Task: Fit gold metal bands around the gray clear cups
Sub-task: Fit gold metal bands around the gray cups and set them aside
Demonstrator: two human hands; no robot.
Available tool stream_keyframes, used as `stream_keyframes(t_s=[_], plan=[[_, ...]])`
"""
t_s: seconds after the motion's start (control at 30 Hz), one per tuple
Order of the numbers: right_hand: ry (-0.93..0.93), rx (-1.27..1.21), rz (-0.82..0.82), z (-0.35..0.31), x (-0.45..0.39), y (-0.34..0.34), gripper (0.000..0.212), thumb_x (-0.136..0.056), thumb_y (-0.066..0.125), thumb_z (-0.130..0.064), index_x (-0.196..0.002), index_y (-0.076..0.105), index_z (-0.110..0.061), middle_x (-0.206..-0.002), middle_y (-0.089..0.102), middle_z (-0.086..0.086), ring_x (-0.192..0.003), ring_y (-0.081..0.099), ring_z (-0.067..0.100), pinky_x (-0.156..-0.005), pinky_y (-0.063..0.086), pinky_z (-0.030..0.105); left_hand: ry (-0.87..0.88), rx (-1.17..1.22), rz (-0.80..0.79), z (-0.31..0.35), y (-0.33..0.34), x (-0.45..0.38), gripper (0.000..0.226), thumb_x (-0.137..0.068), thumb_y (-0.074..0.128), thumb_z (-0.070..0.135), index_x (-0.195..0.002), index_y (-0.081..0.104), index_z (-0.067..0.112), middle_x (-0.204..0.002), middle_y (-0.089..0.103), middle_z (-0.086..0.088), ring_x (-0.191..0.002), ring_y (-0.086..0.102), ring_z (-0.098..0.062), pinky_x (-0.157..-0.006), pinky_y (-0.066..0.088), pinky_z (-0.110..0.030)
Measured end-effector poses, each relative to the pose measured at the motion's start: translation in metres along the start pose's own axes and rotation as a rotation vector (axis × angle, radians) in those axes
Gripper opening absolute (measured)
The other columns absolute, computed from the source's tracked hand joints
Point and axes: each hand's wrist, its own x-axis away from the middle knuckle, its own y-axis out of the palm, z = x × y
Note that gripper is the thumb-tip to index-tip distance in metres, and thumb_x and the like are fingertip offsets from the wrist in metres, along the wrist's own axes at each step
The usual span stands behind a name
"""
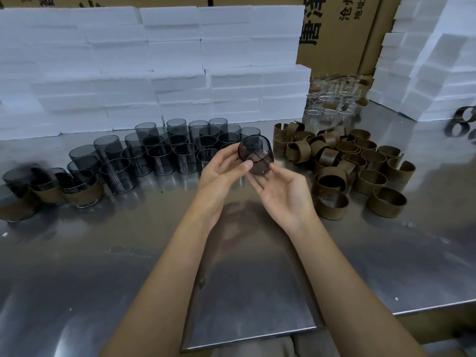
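- Above the middle of the steel table point(257, 292), a gray clear cup point(255, 157) is held tilted, its open mouth turned toward the camera, with a gold band point(261, 168) around its lower part.
- The left hand point(223, 168) grips the cup from the left, thumb pressed on its near side and fingers curled behind it.
- The right hand point(280, 192) lies palm up under the cup with fingers spread and nearly straight; the fingertips touch the banded end rather than clasp it.
- Behind the hands stands a cluster of bare gray cups point(164, 148), upright and close together, open ends up; nothing shows inside them.
- At the far left, a few banded cups point(77, 189) stand in a row, each with a gold strip around its base.
- To the right lies a heap of loose gold bands point(360, 166), some standing on edge as closed rings, others lying open with their ends sprung apart.
- Farther back on the right sits a group of colorless clear cups point(332, 99); their contents cannot be made out.
- White foam blocks point(154, 68) are stacked along the back and at the right, with cardboard boxes point(342, 34) behind.
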Motion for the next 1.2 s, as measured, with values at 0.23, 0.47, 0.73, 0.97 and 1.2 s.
stream_keyframes(t_s=[0.23, 0.47, 0.73, 0.97, 1.2], plan=[[-0.002, -0.007, 0.066, -0.004, 0.002, 0.000, 0.048, -0.102, 0.051, -0.022, -0.143, 0.051, 0.002, -0.132, 0.060, 0.019, -0.131, 0.054, 0.032, -0.113, 0.044, 0.041, 0.137, -0.303, -0.006, 0.002, 0.007, 0.004, 0.055, -0.081, 0.080, -0.002, -0.129, 0.061, 0.017, -0.132, 0.065, -0.001, -0.125, 0.060, -0.017, -0.107, 0.050, -0.041], [0.050, 0.083, -0.006, 0.001, 0.005, 0.002, 0.055, -0.096, 0.054, -0.020, -0.145, 0.048, 0.006, -0.145, 0.053, 0.026, -0.130, 0.053, 0.035, -0.122, 0.033, 0.045, 0.217, -0.386, 0.123, 0.004, 0.016, 0.007, 0.060, -0.063, 0.095, 0.025, -0.104, 0.051, 0.025, -0.112, 0.061, -0.009, -0.098, 0.059, -0.013, -0.084, 0.053, -0.028], [0.072, 0.118, -0.041, 0.004, 0.003, 0.002, 0.034, -0.103, 0.050, -0.020, -0.127, 0.062, 0.001, -0.132, 0.061, 0.024, -0.129, 0.057, 0.035, -0.118, 0.039, 0.047, 0.339, -0.378, 0.242, 0.006, 0.016, 0.007, 0.017, -0.096, 0.072, 0.026, -0.091, 0.055, 0.024, -0.092, 0.059, 0.002, -0.083, 0.056, -0.012, -0.076, 0.049, -0.035], [0.005, 0.047, 0.020, 0.002, 0.001, -0.001, 0.035, -0.093, 0.059, -0.021, -0.120, 0.067, 0.001, -0.121, 0.070, 0.021, -0.119, 0.066, 0.032, -0.105, 0.053, 0.045, 0.286, -0.384, 0.158, 0.005, 0.017, 0.007, 0.021, -0.103, 0.052, 0.002, -0.117, 0.065, 0.010, -0.107, 0.069, 0.007, -0.094, 0.063, 0.004, -0.085, 0.046, -0.012], [-0.004, 0.052, 0.061, 0.000, 0.001, -0.002, 0.049, -0.101, 0.055, -0.025, -0.142, 0.054, 0.002, -0.137, 0.063, 0.022, -0.128, 0.061, 0.033, -0.103, 0.053, 0.041, 0.246, -0.435, 0.059, -0.007, 0.017, 0.006, 0.056, -0.093, 0.070, 0.009, -0.144, 0.055, 0.028, -0.138, 0.060, 0.009, -0.125, 0.058, -0.005, -0.097, 0.046, -0.014]])
